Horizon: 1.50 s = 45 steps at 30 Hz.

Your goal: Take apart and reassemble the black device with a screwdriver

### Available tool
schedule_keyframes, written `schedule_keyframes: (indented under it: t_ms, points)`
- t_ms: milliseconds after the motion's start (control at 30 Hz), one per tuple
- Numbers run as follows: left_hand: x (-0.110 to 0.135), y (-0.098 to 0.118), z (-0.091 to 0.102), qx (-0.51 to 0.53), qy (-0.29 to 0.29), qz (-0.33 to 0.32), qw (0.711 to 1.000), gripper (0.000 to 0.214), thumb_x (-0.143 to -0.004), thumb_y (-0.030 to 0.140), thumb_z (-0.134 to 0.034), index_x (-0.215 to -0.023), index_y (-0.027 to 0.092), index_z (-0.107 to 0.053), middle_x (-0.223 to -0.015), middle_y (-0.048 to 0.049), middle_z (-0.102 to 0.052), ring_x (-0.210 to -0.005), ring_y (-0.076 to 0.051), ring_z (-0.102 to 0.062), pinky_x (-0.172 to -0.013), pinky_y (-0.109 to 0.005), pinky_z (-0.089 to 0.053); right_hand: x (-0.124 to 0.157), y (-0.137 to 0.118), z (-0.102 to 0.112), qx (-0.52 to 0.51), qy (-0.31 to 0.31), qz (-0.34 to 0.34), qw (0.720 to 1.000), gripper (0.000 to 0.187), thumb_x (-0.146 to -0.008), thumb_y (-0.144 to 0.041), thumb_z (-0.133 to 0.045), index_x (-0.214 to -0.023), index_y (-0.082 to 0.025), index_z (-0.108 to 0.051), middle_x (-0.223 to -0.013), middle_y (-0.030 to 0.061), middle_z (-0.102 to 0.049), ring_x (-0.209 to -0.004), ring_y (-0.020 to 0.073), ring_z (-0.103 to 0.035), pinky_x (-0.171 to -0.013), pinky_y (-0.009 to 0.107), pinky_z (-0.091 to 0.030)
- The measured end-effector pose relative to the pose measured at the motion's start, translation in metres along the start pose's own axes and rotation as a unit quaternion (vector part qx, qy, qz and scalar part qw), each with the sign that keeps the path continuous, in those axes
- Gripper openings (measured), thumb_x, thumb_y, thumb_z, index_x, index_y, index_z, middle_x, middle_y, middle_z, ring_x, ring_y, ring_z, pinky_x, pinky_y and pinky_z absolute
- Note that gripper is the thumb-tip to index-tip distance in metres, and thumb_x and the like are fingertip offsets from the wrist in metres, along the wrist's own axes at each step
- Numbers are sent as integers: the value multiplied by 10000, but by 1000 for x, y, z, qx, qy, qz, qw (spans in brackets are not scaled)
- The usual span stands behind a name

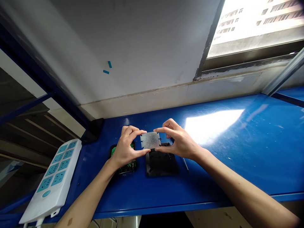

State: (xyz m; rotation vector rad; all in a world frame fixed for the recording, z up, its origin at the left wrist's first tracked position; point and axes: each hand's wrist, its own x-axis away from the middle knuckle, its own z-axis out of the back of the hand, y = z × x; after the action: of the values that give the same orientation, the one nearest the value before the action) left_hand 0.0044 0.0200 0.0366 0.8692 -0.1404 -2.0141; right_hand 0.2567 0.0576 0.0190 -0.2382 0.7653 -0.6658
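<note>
Between my two hands is a small grey metal plate (pixel 150 140) with notches along its left and right edges. My left hand (pixel 128 145) pinches its left side, thumb below and index finger above. On the right side, my right hand (pixel 178 141) grips it the same way. Below the plate lies a black plastic cover (pixel 161 164) on the blue table. Partly hidden behind my left hand is a black housing with a green circuit board (pixel 130 166). A thin rod-like tool (pixel 185 164) lies right of the cover, partly covered by my right hand.
A white power strip (pixel 60 172) with blue sockets stands along the left edge of the blue table (pixel 237 152). A dark object (pixel 94 130) sits in the back left corner by the blue frame. The wall and a window (pixel 256 28) rise behind.
</note>
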Motion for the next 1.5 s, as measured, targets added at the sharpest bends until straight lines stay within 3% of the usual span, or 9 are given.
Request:
schedule_keyframes:
  t_ms: [433, 833, 1167, 1500]
  points:
    - [1, -1, -1, -36, 2, -10, 999, 540, -720, 285, -920, -1206, 282, -684, -1109, -51, -583, -1049, -291, -504, -920, -432, -491, 2, -1, 0, 29, 16, 20, 999, 522, -826, -501, -781, -1270, -266, -640, -1109, 65, -518, -738, 138, -538, -606, 330, -546]
    - [3, 1, -7, -67, -1, -10, 998, 450, -722, 287, -892, -1135, 295, -713, -1105, -52, -613, -1028, -299, -506, -917, -446, -442, -1, -14, 1, -47, 22, 37, 998, 483, -810, -426, -815, -1225, -253, -636, -1068, 56, -545, -749, 143, -580, -611, 330, -580]
    - [3, 9, -10, -35, 1, 0, 999, 520, -676, 238, -916, -1143, 278, -693, -1094, -47, -603, -1009, -287, -506, -897, -441, -460, -3, -23, 2, -71, 38, 57, 995, 469, -826, -429, -803, -1214, -239, -621, -998, 45, -568, -679, 129, -547, -572, 316, -538]
    - [4, 16, -12, 6, -1, 5, 1000, 543, -657, 296, -969, -1120, 271, -685, -1094, -46, -595, -1030, -288, -505, -896, -434, -471, -2, -26, 1, -64, 22, 46, 997, 512, -820, -497, -805, -1230, -238, -637, -1015, 54, -578, -686, 129, -567, -613, 334, -541]
